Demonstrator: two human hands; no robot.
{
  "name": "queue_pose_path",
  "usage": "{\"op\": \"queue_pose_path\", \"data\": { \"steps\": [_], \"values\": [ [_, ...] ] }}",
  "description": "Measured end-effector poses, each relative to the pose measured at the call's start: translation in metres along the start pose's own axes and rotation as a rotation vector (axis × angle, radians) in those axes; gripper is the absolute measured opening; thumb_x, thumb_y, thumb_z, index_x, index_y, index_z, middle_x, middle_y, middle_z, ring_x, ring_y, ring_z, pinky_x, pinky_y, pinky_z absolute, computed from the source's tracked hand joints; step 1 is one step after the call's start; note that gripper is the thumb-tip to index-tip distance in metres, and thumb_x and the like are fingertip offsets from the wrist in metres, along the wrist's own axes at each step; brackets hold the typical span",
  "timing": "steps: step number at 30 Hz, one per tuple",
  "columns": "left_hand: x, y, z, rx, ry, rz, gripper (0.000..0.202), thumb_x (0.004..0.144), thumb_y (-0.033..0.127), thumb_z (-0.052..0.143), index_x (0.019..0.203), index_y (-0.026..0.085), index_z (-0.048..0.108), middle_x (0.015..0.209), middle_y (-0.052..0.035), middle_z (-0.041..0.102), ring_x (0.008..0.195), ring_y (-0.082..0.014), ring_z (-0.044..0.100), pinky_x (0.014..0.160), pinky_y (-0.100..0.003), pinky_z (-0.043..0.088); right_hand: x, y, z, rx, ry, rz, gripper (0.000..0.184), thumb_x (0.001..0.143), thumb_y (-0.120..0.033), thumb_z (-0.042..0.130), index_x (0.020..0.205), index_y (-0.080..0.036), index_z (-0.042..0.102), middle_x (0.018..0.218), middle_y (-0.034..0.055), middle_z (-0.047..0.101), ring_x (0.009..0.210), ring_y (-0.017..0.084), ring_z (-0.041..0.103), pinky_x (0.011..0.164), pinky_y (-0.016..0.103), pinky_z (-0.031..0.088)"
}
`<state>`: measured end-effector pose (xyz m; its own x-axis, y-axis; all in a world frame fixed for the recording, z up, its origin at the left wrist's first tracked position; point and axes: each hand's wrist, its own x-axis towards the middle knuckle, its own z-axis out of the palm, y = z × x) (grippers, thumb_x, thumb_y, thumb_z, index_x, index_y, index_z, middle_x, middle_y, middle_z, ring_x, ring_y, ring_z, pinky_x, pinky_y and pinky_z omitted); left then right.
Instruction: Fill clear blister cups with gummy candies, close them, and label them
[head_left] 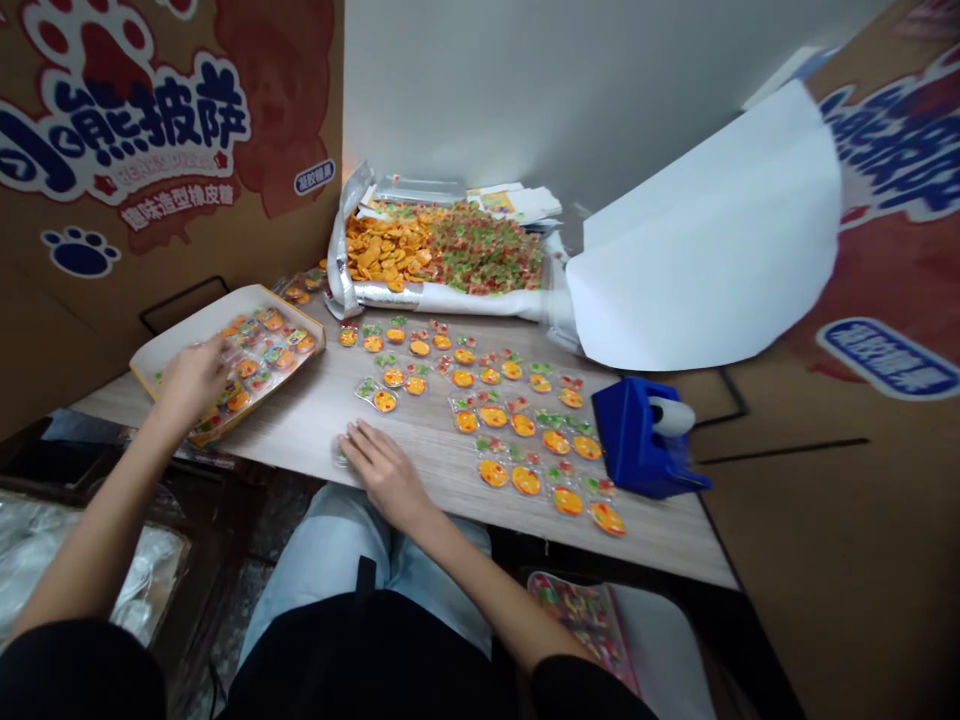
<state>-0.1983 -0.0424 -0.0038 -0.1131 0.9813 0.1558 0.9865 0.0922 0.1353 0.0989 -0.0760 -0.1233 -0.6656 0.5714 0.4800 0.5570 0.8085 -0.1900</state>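
Observation:
My left hand reaches into a shallow white-and-yellow carton at the left. Its fingers are bent together, and anything between them is hidden. Inside the carton lie rows of packed gummy candies in clear plastic. Near the table's front edge, my right hand has its fingers closed at a small clear plastic shell, partly covered by the fingertips. Beyond and to the right, several clear shells with orange round gummies and red or green pieces stand in uneven rows on the table.
A silver-and-white bag at the back holds heaps of orange gummies and red-green pieces. A blue tape dispenser stands at the right, under a large white sheet. Printed cardboard boxes flank the table.

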Motion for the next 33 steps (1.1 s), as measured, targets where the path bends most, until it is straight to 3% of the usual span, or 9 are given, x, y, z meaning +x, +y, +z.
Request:
{"op": "queue_pose_path", "data": {
  "steps": [3,6,10,12,15,23,27,30,33],
  "values": [
    [-0.009,0.018,-0.004,-0.074,0.094,-0.035,0.027,0.090,0.034,0.049,0.101,0.014,0.064,0.097,-0.0151,0.070,0.091,-0.0301,0.065,0.079,-0.039,0.047,0.009,-0.016,0.005,0.033,-0.135,0.062,0.055,0.087,-0.013,0.050,0.140,-0.001,0.046,0.148,0.0243,0.042,0.142,0.034,0.036,0.112,0.053,0.038],
    [-0.019,0.051,-0.001,-0.515,0.156,0.035,0.028,0.083,0.041,0.061,0.095,0.016,0.066,0.095,-0.0095,0.072,0.085,-0.0244,0.067,0.078,-0.037,0.051,0.022,-0.022,-0.002,0.094,-0.033,0.124,0.061,0.089,-0.024,0.052,0.145,-0.003,0.039,0.153,0.0246,0.035,0.145,0.035,0.028,0.114,0.061,0.029],
    [-0.027,0.096,0.014,-1.067,-0.150,0.092,0.043,0.073,0.048,0.071,0.098,0.015,0.060,0.079,-0.0050,0.069,0.066,-0.0190,0.067,0.056,-0.028,0.054,0.038,-0.011,-0.019,0.173,0.257,0.175,0.048,0.094,-0.027,0.048,0.140,-0.013,0.047,0.147,0.0179,0.045,0.143,0.026,0.034,0.115,0.049,0.034],
    [-0.029,0.111,0.022,-1.136,-0.241,0.110,0.038,0.076,0.048,0.068,0.092,0.015,0.059,0.074,-0.0033,0.066,0.065,-0.0175,0.067,0.054,-0.026,0.053,0.041,-0.002,-0.026,0.220,0.322,0.171,0.044,0.094,-0.027,0.049,0.137,-0.017,0.050,0.142,0.0159,0.051,0.139,0.024,0.042,0.112,0.044,0.040],
    [-0.033,0.117,0.028,-1.114,-0.251,0.162,0.033,0.085,0.047,0.059,0.091,0.015,0.058,0.077,-0.0032,0.063,0.070,-0.0163,0.065,0.057,-0.025,0.055,0.041,0.012,-0.030,0.283,0.345,0.157,0.037,0.094,-0.026,0.052,0.130,-0.019,0.055,0.130,0.0141,0.060,0.126,0.023,0.055,0.107,0.041,0.047],
    [-0.050,0.106,0.020,-0.994,-0.317,0.153,0.038,0.087,0.051,0.052,0.087,0.015,0.063,0.086,-0.0057,0.059,0.074,-0.0163,0.061,0.059,-0.026,0.055,0.037,0.013,-0.021,0.330,0.329,0.170,0.025,0.093,-0.018,0.045,0.110,-0.019,0.063,0.092,0.0076,0.072,0.089,0.020,0.068,0.083,0.035,0.054],
    [-0.074,0.091,-0.009,-0.715,-0.277,0.141,0.040,0.087,0.053,0.047,0.075,0.018,0.063,0.078,-0.0053,0.059,0.070,-0.0177,0.060,0.062,-0.029,0.053,0.040,0.006,-0.023,0.402,0.238,0.198,0.031,0.092,-0.019,0.043,0.117,-0.019,0.062,0.104,0.0088,0.071,0.099,0.021,0.066,0.090,0.036,0.051],
    [-0.119,0.044,-0.037,-0.338,-0.289,0.019,0.042,0.083,0.060,0.044,0.078,0.026,0.068,0.081,-0.0051,0.068,0.075,-0.0247,0.065,0.070,-0.037,0.052,0.053,0.007,-0.028,0.418,0.159,0.213,0.033,0.091,-0.019,0.043,0.119,-0.017,0.062,0.109,0.0099,0.071,0.103,0.022,0.064,0.093,0.037,0.049],
    [-0.183,-0.030,-0.049,0.056,-0.338,-0.294,0.045,0.072,0.073,0.044,0.088,0.040,0.071,0.086,0.0020,0.074,0.078,-0.0349,0.069,0.062,-0.045,0.052,0.088,0.005,-0.028,0.384,0.046,0.125,0.030,0.092,-0.019,0.046,0.113,-0.017,0.066,0.110,0.0098,0.071,0.106,0.023,0.062,0.094,0.038,0.048]
  ]
}}
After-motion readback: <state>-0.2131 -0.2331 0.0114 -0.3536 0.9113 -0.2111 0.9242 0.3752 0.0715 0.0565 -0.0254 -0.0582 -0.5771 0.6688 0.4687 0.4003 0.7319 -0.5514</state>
